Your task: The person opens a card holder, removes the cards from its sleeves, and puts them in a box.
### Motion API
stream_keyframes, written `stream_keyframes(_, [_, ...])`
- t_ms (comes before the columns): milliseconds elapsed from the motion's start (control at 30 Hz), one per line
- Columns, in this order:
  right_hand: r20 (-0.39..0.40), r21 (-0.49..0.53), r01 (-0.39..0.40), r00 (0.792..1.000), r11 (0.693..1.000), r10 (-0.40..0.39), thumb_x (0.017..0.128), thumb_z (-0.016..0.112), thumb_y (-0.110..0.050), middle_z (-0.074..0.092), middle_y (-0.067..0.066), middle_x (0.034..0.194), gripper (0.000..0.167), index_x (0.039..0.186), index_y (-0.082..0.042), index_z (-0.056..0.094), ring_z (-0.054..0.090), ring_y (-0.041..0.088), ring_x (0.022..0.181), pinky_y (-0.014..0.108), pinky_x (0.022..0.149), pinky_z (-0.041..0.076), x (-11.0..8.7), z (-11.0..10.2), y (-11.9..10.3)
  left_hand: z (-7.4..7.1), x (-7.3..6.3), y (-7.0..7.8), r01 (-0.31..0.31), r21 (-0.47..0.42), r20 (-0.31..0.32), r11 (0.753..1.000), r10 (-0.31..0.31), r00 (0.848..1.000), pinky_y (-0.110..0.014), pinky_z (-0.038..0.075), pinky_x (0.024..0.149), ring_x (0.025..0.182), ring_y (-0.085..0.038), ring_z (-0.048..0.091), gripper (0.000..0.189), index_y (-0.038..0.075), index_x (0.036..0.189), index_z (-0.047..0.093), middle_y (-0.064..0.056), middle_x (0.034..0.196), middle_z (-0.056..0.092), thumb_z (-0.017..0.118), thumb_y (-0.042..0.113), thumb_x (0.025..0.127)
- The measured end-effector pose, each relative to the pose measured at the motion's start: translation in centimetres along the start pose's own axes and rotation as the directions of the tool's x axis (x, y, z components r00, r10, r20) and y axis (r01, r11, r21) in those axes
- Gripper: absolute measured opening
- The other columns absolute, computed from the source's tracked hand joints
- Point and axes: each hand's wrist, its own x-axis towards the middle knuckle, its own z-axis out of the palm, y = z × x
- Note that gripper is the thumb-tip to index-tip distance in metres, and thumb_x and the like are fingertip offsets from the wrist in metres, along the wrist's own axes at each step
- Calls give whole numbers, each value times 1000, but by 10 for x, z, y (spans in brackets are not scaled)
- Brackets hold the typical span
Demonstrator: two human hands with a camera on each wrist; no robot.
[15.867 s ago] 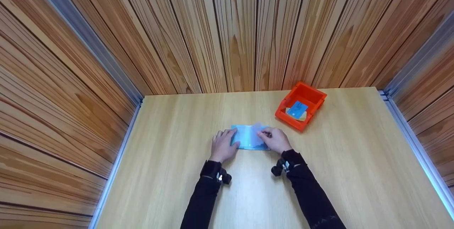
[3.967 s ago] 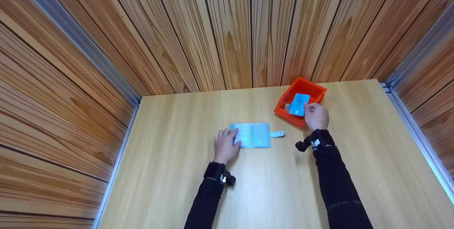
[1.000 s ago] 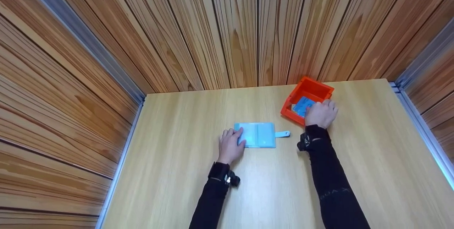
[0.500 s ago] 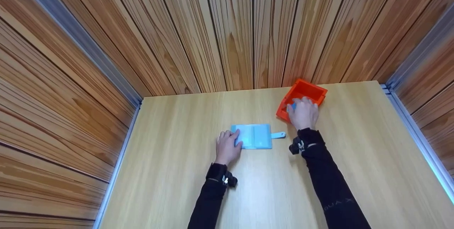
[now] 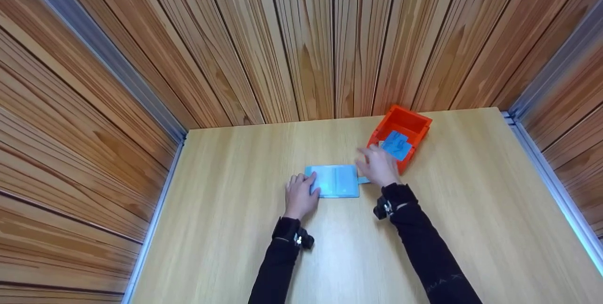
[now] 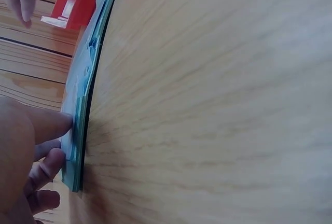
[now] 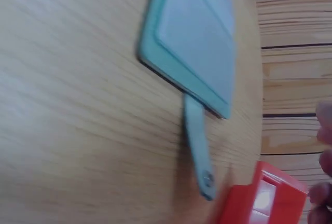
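Observation:
On the table, a light blue card holder [image 5: 346, 182] lies spread flat, its snap strap [image 7: 197, 143] sticking out to the right. My left hand [image 5: 300, 196] rests on the holder's left end, the index finger on its upper corner and the thumb near its lower edge. My right hand [image 5: 378, 165] hovers between the holder and the orange tray [image 5: 412, 122], partly covering the strap in the head view. Its fingers are loosely bent and apart, with nothing between them. Overlapping blue cards [image 5: 397, 145] lie inside the tray, a pale card edge showing beside them.
The tray stands at the back right of the wooden table [image 5: 226, 228], near the rear wood-panel wall [image 5: 311, 59]. Metal rails [image 5: 155, 219] run along the table's sides. Each wrist wears a small black camera [image 5: 306, 242].
Four seconds ago my right hand pinched a blue card over the tray; blue cards now lie inside. The right hand has moved left, out of the tray. My left hand has stayed on the holder.

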Motion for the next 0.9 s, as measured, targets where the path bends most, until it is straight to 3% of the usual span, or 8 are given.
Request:
stream_keyframes(67, [109,22,-4,994,1000,2,97,73,-28,59,8,90,48,141,-12,65,54,25,79,35,67,41,-3,7,1,0,0,1,-5,-2,-2,1000,5,1000,-39,38,90,105,-23,51,53,14,147,59,-7,118,63,69,30,98])
stream_keyframes(167, [248,5,-20,969,1000,18,93,77,-36,56,5,90,62,149,-16,58,51,22,83,34,69,37,-6,16,3,-1,0,2,-9,-2,0,1000,9,1000,-39,38,91,105,-23,50,53,14,147,59,-8,118,63,69,30,98])
stream_keyframes(367, [373,-84,15,928,996,17,85,82,-53,62,7,103,90,158,-17,45,51,23,90,36,75,36,-12,29,12,-1,-1,1,-24,13,-3,1000,24,1000,-40,40,91,107,-25,52,53,12,146,60,-9,120,65,69,29,97])
stream_keyframes(567, [403,-114,29,915,993,19,84,78,-60,64,14,119,90,158,-20,44,52,25,94,38,80,40,-15,32,19,-1,0,1,-7,6,7,1000,7,1000,-41,40,91,109,-27,52,52,13,146,60,-11,121,65,69,29,98])
stream_keyframes(800, [388,-91,49,922,995,-10,84,81,-56,51,6,91,81,154,-28,50,46,22,81,37,71,31,-16,33,20,0,0,0,4,-1,17,1000,-4,1000,-41,40,94,110,-25,52,52,14,147,59,-10,123,65,68,30,98])
stream_keyframes(900, [347,-38,39,938,998,-23,82,86,-47,49,2,85,69,144,-24,63,46,19,77,34,68,30,-15,36,20,1,1,-1,0,-8,20,1000,1,1000,-41,40,94,109,-25,51,53,13,147,58,-10,123,64,68,29,98])
